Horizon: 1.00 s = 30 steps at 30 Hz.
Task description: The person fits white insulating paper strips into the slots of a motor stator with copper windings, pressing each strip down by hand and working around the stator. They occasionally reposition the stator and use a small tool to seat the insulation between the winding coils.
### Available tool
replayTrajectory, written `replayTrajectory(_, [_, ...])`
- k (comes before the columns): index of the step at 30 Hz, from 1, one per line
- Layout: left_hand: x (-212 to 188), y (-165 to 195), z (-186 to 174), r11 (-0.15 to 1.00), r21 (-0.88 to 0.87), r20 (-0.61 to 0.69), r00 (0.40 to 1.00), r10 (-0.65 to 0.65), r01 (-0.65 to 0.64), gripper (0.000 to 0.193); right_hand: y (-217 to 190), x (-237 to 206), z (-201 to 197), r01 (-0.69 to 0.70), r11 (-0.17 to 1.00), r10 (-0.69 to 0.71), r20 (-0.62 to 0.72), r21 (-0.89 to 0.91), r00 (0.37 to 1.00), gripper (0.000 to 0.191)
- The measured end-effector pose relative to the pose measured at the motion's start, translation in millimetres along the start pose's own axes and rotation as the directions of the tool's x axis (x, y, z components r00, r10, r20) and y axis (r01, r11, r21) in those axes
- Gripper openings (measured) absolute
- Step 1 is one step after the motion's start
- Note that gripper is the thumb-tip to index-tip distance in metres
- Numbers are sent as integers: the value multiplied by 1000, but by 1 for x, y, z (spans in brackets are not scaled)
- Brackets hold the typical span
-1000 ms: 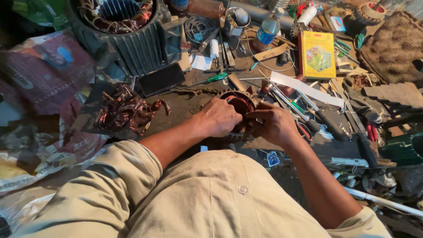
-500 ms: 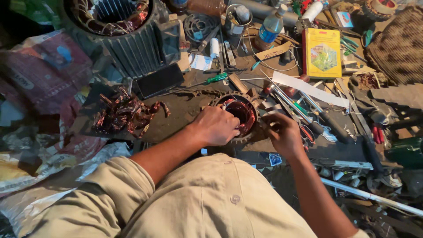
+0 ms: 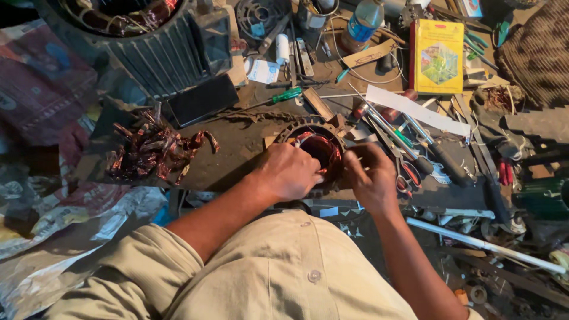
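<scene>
Since half a second ago, right hand [image 3: 372, 178] has come back in against the rim of the small stator [image 3: 319, 149]; it had been lower and apart from it. Left hand [image 3: 288, 172] has stayed on the near-left rim.

Grip, left: fingers curled over the stator's edge, clenched on it and pinning it to the worktop [image 3: 237, 142]. Grip, right: fingertips [image 3: 354, 159] pinched at the right rim, seemingly on a fine wire or slip of insulation; too small to tell which.

Step in hand, as I judge it: dressing the copper winding inside the stator bore. Next move likely calls for fine fingertip work, a steady hold by the left, and care not to nick the enamelled wire.

Stator sits at the worktop's near edge, centre, just in front of the person. Ring-shaped, toothed dark iron outside, glossy reddish copper coils inside.

Outward:
- scissors [image 3: 405, 178] with red handles, just right of the right hand.
- green-handled screwdriver [image 3: 284, 95], beyond the stator.
- tangle of stripped copper wire [image 3: 151, 153], crumpled, dull red, well left.
- black phone [image 3: 203, 99], flat, glossy.
- large finned motor housing [image 3: 151, 44], ribbed grey metal, far left.
- yellow box [image 3: 437, 54], far right; plastic bottle [image 3: 363, 22] beside it.
</scene>
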State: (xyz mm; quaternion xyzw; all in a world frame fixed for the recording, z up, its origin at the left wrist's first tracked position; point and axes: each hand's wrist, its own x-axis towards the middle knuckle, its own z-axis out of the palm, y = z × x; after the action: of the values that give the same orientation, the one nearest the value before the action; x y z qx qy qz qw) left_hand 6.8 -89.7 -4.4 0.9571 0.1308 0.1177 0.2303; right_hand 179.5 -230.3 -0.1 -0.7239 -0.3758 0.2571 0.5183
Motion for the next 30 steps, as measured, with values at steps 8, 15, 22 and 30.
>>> replayTrajectory(8, [6, 0, 3, 998, -56, 38, 999, -10, 12, 31, -54, 45, 4, 401, 854, -496, -285, -331, 821, 38])
replayTrajectory(15, [4, 10, -10, 994, 57, 188, 977, -99, 89, 36, -13, 42, 18, 332, 832, -386, -34, -445, 922, 40])
replayTrajectory(22, [16, 17, -12, 982, 142, 233, 960, -157, 126, 36, 5, 14, 16, -8, 907, 30, 44, -422, 999, 50])
replayTrajectory(30, [22, 28, -8, 965, 141, 226, 941, -251, 223, 38, 6, 8, 20, -23, 923, 21, -9, -384, 1000, 48])
